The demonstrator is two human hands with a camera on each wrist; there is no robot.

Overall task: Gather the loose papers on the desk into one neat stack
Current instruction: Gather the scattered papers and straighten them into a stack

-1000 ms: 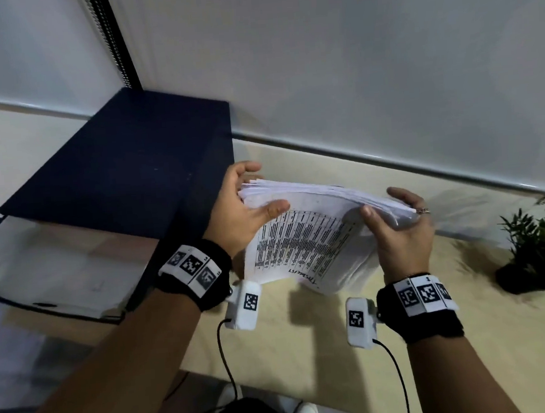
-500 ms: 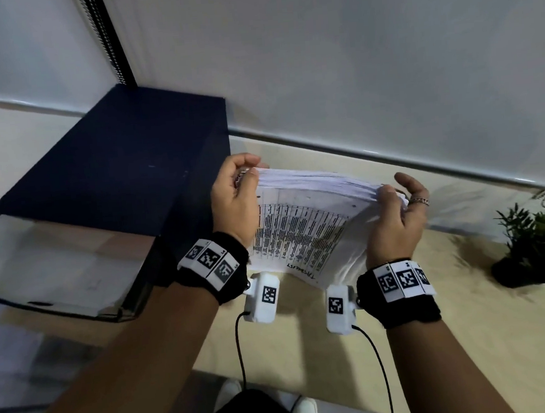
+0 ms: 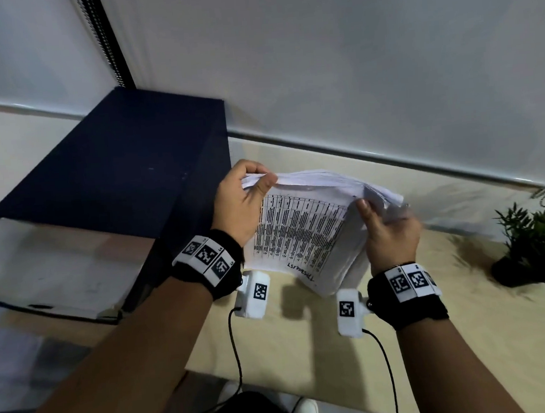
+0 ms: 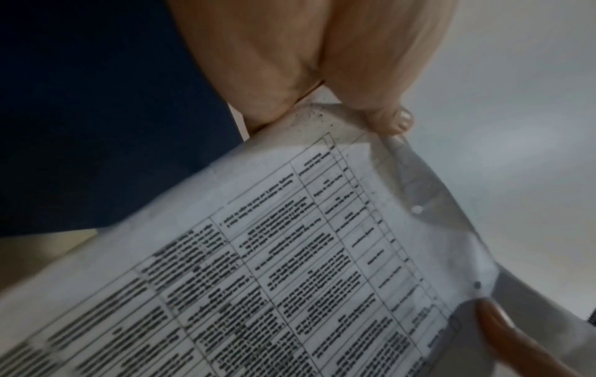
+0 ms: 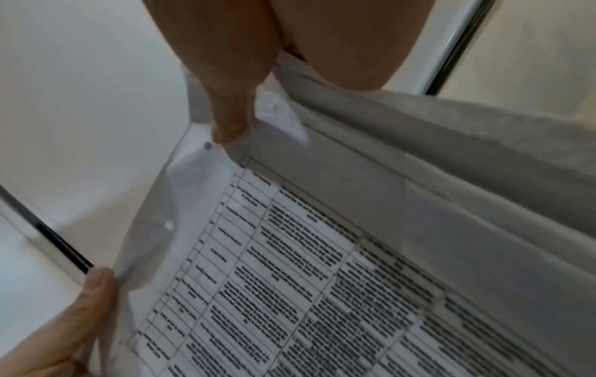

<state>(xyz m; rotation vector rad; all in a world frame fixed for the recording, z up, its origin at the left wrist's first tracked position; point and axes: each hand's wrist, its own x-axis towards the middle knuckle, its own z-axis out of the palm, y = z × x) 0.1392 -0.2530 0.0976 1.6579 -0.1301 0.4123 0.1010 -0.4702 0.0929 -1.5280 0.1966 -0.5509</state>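
Observation:
A thick stack of white papers [image 3: 302, 233], its front sheet printed with a table, stands tilted on its lower edge over the light wooden desk [image 3: 308, 340]. My left hand [image 3: 244, 202] grips the stack's upper left corner, thumb on the front sheet. My right hand [image 3: 387, 230] holds the upper right corner, thumb in front and fingers behind. In the left wrist view the printed sheet [image 4: 290, 267] fills the frame below my fingers [image 4: 387, 120]. The right wrist view shows the sheets [image 5: 322, 267] fanned apart under my thumb [image 5: 225, 122].
A dark blue box [image 3: 114, 166] stands on the desk just left of my left hand. A small potted plant [image 3: 541, 240] sits at the right edge. A white roller blind [image 3: 318, 56] hangs behind. A glass surface [image 3: 35, 274] lies at the left.
The stack has tipped more upright and moved slightly right. My right hand shifted its grip on the upper right corner, and my left thumb now pinches the top left corner.

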